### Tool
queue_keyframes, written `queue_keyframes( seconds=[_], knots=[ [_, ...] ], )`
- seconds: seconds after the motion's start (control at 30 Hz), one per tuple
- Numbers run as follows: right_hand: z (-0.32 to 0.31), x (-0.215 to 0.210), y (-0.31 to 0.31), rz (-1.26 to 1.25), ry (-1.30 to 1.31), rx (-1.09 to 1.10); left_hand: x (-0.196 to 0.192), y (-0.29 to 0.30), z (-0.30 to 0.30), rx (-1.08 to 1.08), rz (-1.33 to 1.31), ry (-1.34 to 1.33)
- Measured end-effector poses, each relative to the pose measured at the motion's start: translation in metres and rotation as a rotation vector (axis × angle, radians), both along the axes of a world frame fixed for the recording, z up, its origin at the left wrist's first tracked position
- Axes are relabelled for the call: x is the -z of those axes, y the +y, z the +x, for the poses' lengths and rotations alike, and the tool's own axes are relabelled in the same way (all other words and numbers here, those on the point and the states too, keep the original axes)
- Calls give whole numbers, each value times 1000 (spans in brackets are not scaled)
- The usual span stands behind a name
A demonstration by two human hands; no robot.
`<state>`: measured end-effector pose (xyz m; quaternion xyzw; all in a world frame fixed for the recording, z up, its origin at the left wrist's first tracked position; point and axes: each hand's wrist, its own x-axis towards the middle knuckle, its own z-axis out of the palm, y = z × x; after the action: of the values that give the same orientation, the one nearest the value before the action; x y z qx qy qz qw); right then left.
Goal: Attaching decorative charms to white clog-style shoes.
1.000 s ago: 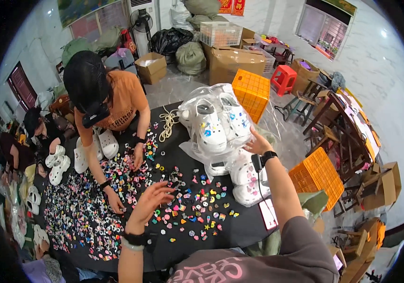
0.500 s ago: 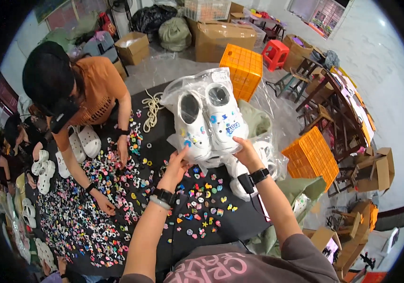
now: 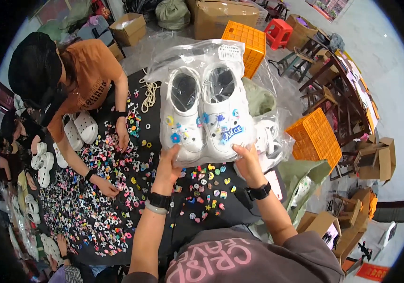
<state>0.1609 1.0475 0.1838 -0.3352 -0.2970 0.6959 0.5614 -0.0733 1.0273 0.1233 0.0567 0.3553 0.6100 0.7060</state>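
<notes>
Between my hands is a clear plastic bag (image 3: 183, 53) holding a pair of white clogs (image 3: 193, 150), lifted above the black table. Blue, yellow and other coloured charms sit on their toes, which point toward me. My left hand (image 3: 168, 166) grips the bag's lower left corner, thumb on top. At the lower right corner, my right hand (image 3: 249, 164) pinches it the same way. The fingers beneath the bag are hidden. Loose small charms (image 3: 206, 188) lie on the table below. Beside my right hand is another clear bag with white clogs (image 3: 270, 151).
Across the table a person in an orange shirt (image 3: 91, 66) reaches into a wide spread of charms (image 3: 93, 221). White clogs (image 3: 87, 127) stand near that person. A cord bundle (image 3: 150, 96) lies at the far edge. Orange crates (image 3: 315, 137) and a green sack (image 3: 301, 191) are at right.
The bagged clogs have come up closer to me and now face me more squarely, filling more of the view. Both my hands keep their hold at the lower corners.
</notes>
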Motion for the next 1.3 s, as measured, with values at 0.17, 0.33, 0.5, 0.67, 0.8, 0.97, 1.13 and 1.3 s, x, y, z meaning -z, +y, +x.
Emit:
queue_keyframes(
  seconds=[0.17, 0.33, 0.5, 0.67, 0.8, 0.97, 1.13, 1.3],
  knots=[
    [-3, -15, -49, 25, -51, -53, -23, -61, -19, -13, -2, 92],
    [-6, -27, -97, 24, -81, -134, -58, -129, -18, -81, 80, 164],
    [-6, -21, -131, -7, 1, -229, -86, -187, -6, -167, 47, 293],
    [-4, -12, -158, -62, 9, -338, -99, -227, 0, -290, 9, 227],
    [-6, 0, -173, -108, 0, -402, -107, -250, 4, -351, 80, 254],
    [-6, 17, -181, -127, -66, -536, -106, -282, 2, -397, 109, 300],
    [-15, 21, -184, -153, -103, -739, -98, -312, -4, -475, 106, 308],
    [-30, 11, -190, -148, -181, -812, -87, -343, -8, -519, 19, 276]
  ],
)
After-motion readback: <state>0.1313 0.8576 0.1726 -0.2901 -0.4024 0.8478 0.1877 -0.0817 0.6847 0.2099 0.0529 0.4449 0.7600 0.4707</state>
